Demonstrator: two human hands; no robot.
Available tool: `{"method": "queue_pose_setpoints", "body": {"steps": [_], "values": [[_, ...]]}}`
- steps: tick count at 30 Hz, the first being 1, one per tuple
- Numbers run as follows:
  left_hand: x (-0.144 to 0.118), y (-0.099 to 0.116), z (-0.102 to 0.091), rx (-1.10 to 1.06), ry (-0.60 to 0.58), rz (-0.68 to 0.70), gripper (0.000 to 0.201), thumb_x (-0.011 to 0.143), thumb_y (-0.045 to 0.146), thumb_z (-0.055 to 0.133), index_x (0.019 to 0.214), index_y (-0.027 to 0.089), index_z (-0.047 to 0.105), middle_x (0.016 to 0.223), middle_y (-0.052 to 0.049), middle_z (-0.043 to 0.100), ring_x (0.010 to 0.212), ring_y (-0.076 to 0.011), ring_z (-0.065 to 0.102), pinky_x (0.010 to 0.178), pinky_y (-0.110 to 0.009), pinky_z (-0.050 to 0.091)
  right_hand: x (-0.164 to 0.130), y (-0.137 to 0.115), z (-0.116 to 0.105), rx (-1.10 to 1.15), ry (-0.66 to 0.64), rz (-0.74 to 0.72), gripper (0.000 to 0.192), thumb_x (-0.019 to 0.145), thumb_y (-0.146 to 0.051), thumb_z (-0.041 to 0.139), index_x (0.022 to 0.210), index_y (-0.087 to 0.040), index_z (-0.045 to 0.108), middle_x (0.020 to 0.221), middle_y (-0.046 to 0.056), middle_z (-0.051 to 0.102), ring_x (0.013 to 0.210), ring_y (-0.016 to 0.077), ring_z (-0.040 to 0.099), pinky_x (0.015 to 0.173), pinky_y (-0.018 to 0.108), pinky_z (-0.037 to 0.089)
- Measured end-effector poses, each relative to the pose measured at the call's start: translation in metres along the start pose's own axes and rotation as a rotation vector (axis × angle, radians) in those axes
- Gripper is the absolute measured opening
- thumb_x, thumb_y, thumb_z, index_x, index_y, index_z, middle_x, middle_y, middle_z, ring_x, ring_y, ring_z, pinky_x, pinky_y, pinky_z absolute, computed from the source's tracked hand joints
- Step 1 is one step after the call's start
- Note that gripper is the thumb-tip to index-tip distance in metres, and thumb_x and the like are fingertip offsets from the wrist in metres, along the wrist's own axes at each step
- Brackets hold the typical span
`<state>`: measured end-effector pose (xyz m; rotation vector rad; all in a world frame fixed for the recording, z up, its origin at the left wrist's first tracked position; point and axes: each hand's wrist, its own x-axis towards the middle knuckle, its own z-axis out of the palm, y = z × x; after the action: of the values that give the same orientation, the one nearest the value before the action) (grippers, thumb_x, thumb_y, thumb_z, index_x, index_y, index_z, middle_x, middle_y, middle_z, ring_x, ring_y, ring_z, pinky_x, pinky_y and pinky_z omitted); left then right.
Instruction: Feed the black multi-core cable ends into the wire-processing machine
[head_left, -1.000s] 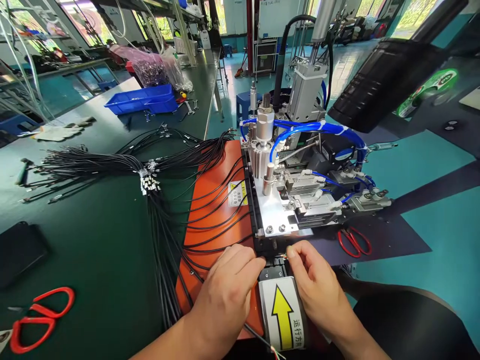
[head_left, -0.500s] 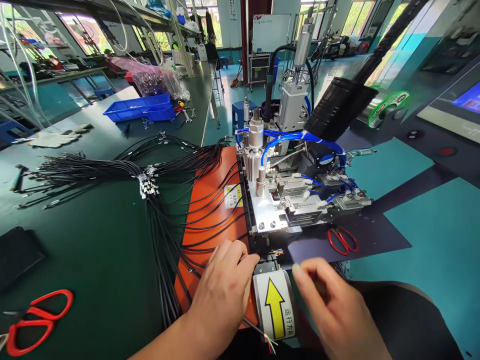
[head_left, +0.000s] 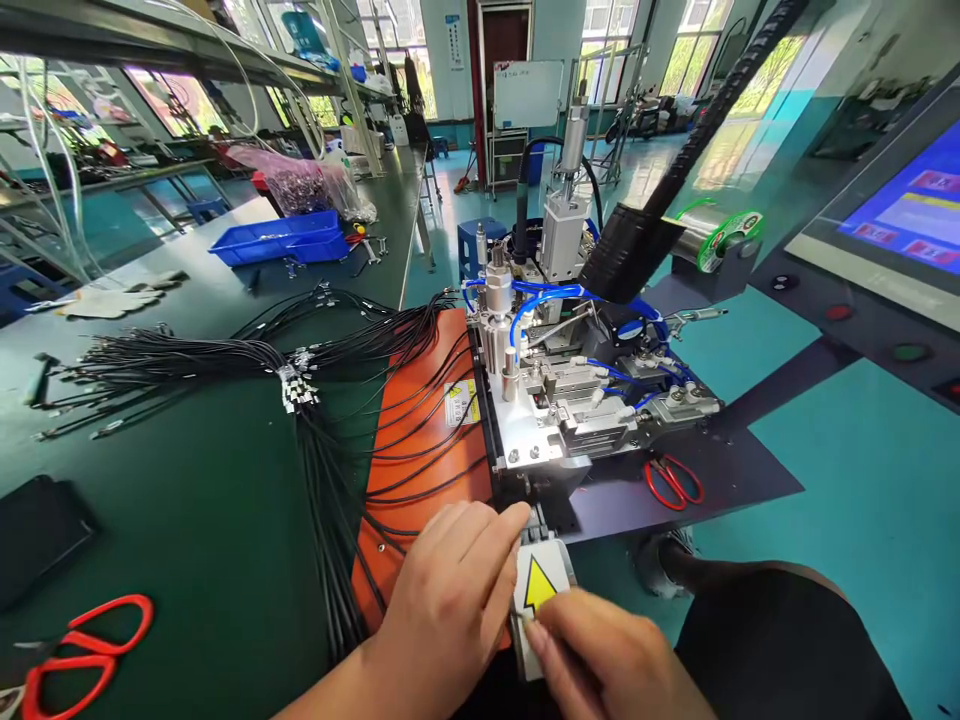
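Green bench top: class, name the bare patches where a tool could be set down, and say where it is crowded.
Bare green bench top lies between the red scissors, the black pad and the black cable bundle. Another strip lies between the blue tray and the cable fan. The orange mat is crossed by cables, and both hands, left and right, crowd the arrow label.
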<state>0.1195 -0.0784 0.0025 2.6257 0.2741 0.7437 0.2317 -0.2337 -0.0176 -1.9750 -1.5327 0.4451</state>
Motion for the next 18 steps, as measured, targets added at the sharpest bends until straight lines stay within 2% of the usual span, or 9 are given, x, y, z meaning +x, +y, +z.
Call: {"method": "queue_pose_setpoints", "body": {"steps": [3,6,9,13,18], "values": [[0.003,0.002,0.0,-0.132,-0.047,0.052,0.027,0.094,0.011,0.053,0.121,0.015,0.056,0.096,-0.007,0.061,0.086,-0.019,0.052,0.079,-0.035,0.043,0.015,0.003,-0.033,0.196,0.003,0.132,0.032,0.101,-0.035,0.041,0.081,-0.021,0.062,0.074,-0.001,0.062,0.065,0.0115,0.057,0.06,0.022,0.042],[0.003,0.001,0.003,-0.185,-0.073,0.061,0.024,0.095,0.012,0.053,0.118,0.016,0.059,0.1,-0.008,0.061,0.089,-0.0193,0.053,0.08,-0.034,0.045,0.025,0.006,-0.045,0.334,0.003,0.202,0.032,0.1,-0.039,0.044,0.084,-0.022,0.065,0.078,-0.001,0.065,0.069,0.0122,0.059,0.064,0.022,0.044],[0.003,0.0,0.008,-0.192,-0.048,0.019,0.022,0.097,0.014,0.051,0.117,0.017,0.06,0.099,-0.008,0.06,0.086,-0.0175,0.054,0.075,-0.03,0.047,0.025,0.009,-0.039,0.395,0.09,0.269,0.031,0.098,-0.043,0.048,0.087,-0.022,0.067,0.08,0.0,0.066,0.07,0.0141,0.06,0.063,0.024,0.045],[0.002,-0.002,0.012,-0.184,-0.066,-0.021,0.018,0.098,0.015,0.049,0.109,0.017,0.063,0.088,-0.006,0.058,0.077,-0.0155,0.054,0.069,-0.026,0.047,0.016,0.014,-0.025,0.416,0.22,0.357,0.029,0.092,-0.046,0.056,0.106,-0.023,0.067,0.083,0.001,0.065,0.07,0.0163,0.061,0.064,0.026,0.051],[0.003,-0.002,0.015,-0.169,-0.095,-0.029,0.018,0.099,0.016,0.045,0.102,0.015,0.063,0.084,-0.006,0.058,0.075,-0.0161,0.052,0.066,-0.027,0.047,0.01,0.025,-0.025,0.343,0.222,0.332,0.029,0.092,-0.044,0.058,0.114,-0.026,0.064,0.088,0.002,0.064,0.072,0.0154,0.062,0.07,0.026,0.055]]}}
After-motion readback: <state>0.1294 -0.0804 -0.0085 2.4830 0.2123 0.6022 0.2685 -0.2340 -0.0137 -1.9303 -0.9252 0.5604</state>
